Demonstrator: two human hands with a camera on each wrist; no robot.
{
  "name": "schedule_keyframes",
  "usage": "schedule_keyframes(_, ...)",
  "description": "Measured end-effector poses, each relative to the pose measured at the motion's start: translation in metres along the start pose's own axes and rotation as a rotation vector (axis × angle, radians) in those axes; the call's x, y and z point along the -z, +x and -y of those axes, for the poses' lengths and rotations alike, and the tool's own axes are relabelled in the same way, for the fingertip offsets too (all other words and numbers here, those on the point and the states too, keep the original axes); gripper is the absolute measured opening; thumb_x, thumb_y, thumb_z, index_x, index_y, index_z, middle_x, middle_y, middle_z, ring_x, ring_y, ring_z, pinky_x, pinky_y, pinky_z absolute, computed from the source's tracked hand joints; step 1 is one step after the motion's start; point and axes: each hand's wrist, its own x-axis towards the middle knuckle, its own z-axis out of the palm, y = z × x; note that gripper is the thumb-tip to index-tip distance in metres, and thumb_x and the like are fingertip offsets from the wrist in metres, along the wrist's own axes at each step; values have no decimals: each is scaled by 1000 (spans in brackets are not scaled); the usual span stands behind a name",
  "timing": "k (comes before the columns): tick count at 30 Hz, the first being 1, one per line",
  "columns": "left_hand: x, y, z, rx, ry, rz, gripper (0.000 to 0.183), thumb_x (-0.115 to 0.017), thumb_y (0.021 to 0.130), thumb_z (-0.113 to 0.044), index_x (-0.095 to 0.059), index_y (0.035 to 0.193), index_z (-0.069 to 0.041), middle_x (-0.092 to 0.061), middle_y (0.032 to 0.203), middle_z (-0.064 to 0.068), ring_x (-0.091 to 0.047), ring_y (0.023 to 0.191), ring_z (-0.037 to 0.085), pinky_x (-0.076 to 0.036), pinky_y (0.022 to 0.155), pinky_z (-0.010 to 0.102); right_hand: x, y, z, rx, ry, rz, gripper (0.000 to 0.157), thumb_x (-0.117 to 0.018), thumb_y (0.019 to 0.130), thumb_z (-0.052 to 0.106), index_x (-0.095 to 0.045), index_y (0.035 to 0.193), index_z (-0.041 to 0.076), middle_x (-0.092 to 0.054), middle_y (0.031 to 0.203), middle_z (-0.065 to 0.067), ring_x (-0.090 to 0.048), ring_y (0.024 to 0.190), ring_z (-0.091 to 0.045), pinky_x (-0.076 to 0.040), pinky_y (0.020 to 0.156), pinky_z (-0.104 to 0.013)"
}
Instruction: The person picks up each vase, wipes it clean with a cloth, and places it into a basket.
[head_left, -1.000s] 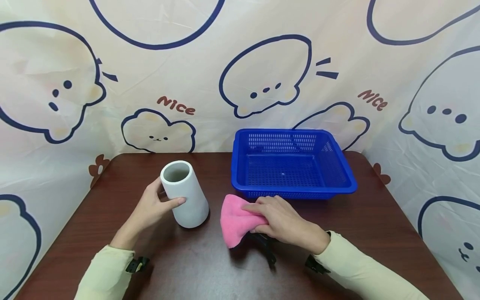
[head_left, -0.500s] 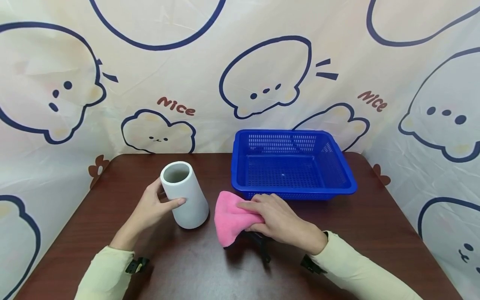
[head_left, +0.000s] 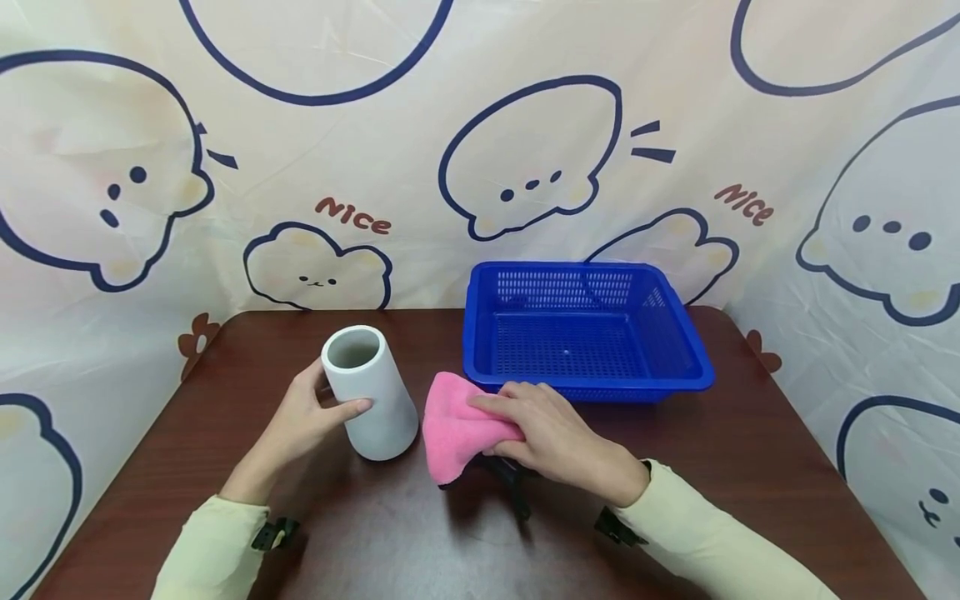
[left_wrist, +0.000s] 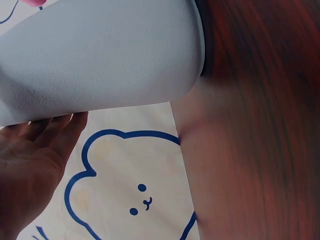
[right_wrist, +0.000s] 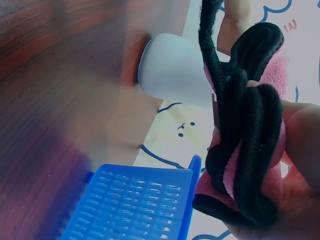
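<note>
A white tapered vase (head_left: 378, 408) stands on the brown table with its wide mouth facing up. My left hand (head_left: 303, 417) holds it from the left, thumb across the front and fingers round the far side. Those fingertips (left_wrist: 75, 120) meet the vase wall in the left wrist view. Just right of the vase, my right hand (head_left: 551, 437) pinches a bunched pink cloth (head_left: 461, 425) above the table. Folded black edging (right_wrist: 252, 145) shows on the cloth's underside in the right wrist view, and a black strip hangs from it.
Behind the right hand, a blue perforated plastic basket (head_left: 585, 342) stands at the back of the table (head_left: 405, 542). A printed cartoon sheet (head_left: 420, 167) surrounds the table at the back and both sides.
My right hand has moved the pink cloth left and slightly away from me, closer to the vase. The left hand and the vase have stayed in place.
</note>
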Motion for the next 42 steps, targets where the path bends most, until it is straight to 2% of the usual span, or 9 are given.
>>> schedule_keyframes(11, 0, 0, -1, 1, 9, -1, 65, -80, 87, -22, -49, 144, -17, -63, 132, 6, -59, 110, -2, -51, 92, 20, -1, 6, 3, -17, 22, -44, 57, -79, 86, 37, -63, 139, 24, -68, 105, 1, -59, 92, -14, -44, 78, -30)
schedule_keyframes(14, 0, 0, -1, 5, 8, -1, 66, -80, 87, -22, -49, 144, -17, -63, 133, 6, -58, 110, -2, -53, 95, 31, -1, 9, 5, -27, 26, -51, 57, -80, 86, 37, -63, 139, 24, -67, 104, 1, -58, 89, -14, -43, 76, -29)
schedule_keyframes(18, 0, 0, -1, 5, -15, 5, 66, -80, 87, -22, -48, 145, -16, -62, 134, 8, -57, 110, -3, -54, 98, 51, -1, 13, 6, -44, 39, -57, 58, -80, 86, 36, -62, 140, 25, -67, 102, 1, -54, 85, -13, -40, 74, -27)
schedule_keyframes(23, 0, 1, 0, -5, -40, 3, 66, -79, 87, -20, -48, 145, -16, -61, 134, 10, -57, 110, -2, -52, 98, 59, -1, 19, 9, -59, 59, -70, 59, -80, 86, 35, -60, 142, 27, -63, 95, 2, -49, 79, -10, -36, 71, -25)
schedule_keyframes(30, 0, 1, 2, -11, -50, 5, 66, -79, 87, -18, -48, 145, -15, -61, 133, 9, -57, 110, -2, -52, 99, 59, 0, 27, 13, -66, 71, -79, 59, -80, 86, 34, -61, 141, 26, -64, 96, 2, -50, 82, -11, -38, 73, -26)
schedule_keyframes(33, 0, 1, 2, -11, -38, 4, 66, -80, 87, -18, -48, 145, -15, -61, 132, 7, -58, 110, -2, -53, 98, 55, 0, 31, 14, -71, 81, -85, 59, -80, 86, 33, -61, 141, 26, -65, 97, 2, -52, 83, -11, -39, 74, -27)
schedule_keyframes(39, 1, 1, 2, -12, -16, 0, 66, -80, 87, -18, -49, 144, -16, -61, 130, 3, -59, 110, 0, -53, 95, 30, 1, 38, 15, -71, 87, -102, 59, -80, 86, 32, -60, 142, 26, -66, 100, 1, -54, 85, -13, -40, 76, -28)
schedule_keyframes(42, 1, 1, 2, -23, -21, -4, 65, -80, 86, -17, -50, 144, -16, -61, 129, 2, -59, 110, 0, -52, 93, 23, 2, 41, 17, -71, 102, -105, 59, -81, 86, 32, -61, 141, 26, -67, 101, 1, -56, 87, -14, -41, 77, -28)
